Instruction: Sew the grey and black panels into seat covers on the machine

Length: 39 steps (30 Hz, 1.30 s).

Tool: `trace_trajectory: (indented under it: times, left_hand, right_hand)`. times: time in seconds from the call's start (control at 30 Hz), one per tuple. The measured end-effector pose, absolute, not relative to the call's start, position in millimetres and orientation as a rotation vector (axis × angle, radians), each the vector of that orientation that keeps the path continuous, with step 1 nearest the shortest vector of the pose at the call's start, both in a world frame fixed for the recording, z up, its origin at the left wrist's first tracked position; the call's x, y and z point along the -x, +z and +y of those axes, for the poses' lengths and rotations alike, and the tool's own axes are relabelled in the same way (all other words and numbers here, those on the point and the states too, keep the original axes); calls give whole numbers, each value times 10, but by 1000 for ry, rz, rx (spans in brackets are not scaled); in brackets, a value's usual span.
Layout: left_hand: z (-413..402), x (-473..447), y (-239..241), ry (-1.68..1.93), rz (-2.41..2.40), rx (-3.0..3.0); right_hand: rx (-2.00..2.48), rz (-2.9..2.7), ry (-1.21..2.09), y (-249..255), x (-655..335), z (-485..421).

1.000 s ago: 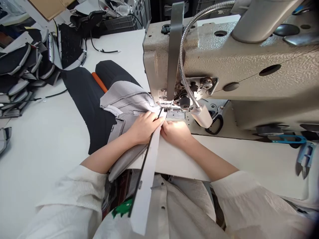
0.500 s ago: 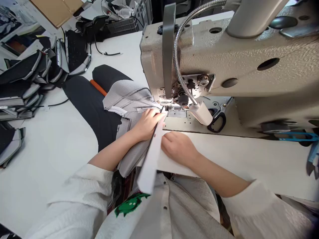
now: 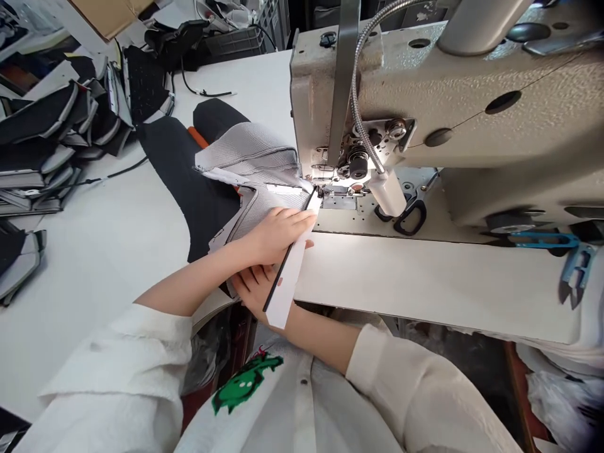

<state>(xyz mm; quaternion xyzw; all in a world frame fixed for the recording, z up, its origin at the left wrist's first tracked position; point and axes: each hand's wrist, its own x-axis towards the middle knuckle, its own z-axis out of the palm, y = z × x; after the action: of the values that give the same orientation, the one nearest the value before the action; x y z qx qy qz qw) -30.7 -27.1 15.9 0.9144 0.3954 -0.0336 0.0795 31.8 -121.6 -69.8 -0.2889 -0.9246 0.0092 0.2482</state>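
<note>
A white strip with a black edge (image 3: 289, 280) runs from beside the sewing machine's (image 3: 358, 167) presser foot down toward my body. My left hand (image 3: 278, 238) is closed on this strip, fingers pointing at the needle area. Beneath the strip and the left wrist, my right hand (image 3: 257, 286) curls its fingers on the lower edge of the grey mesh fabric piece (image 3: 259, 151); its fingertips are partly hidden. The grey piece lies bunched left of the needle, joined or laid against black fabric (image 3: 172, 170) with an orange strip (image 3: 198, 137) showing.
Black-handled scissors (image 3: 410, 217) lie on the machine bed behind the white lamp head (image 3: 387, 192). Blue thread snips (image 3: 576, 274) rest at the table's right. Stacks of black and grey pieces (image 3: 47, 145) stand at left, with a grey crate (image 3: 236, 43) at the back.
My right hand has moved left, from right of the strip to under it, onto the grey fabric. The strip's free end has shifted up slightly. The camera view has shifted a little.
</note>
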Motion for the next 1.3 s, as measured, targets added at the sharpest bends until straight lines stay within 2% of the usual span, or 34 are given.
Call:
trace_trajectory:
  times: [0.23, 0.43, 0.67, 0.93, 1.3]
  left_hand:
    - [-317, 329, 42, -194, 1158, -2908]
    - [-396, 132, -43, -182, 1260, -2980]
    - [-490, 23, -180, -122, 1340, -3094]
    - [-385, 191, -136, -57, 1145, -3163]
    - [-316, 214, -152, 111, 1085, -3265]
  right_hand:
    - [590, -2489, -87, -678, -566, -1302]
    - [416, -2561, 84, -584, -1299, -1339]
    - [520, -2649, 224, -561, -1565, -1218]
    - [795, -2543, 167, -477, -1548, -1105]
    - [942, -2576, 11, -367, -1685, -827]
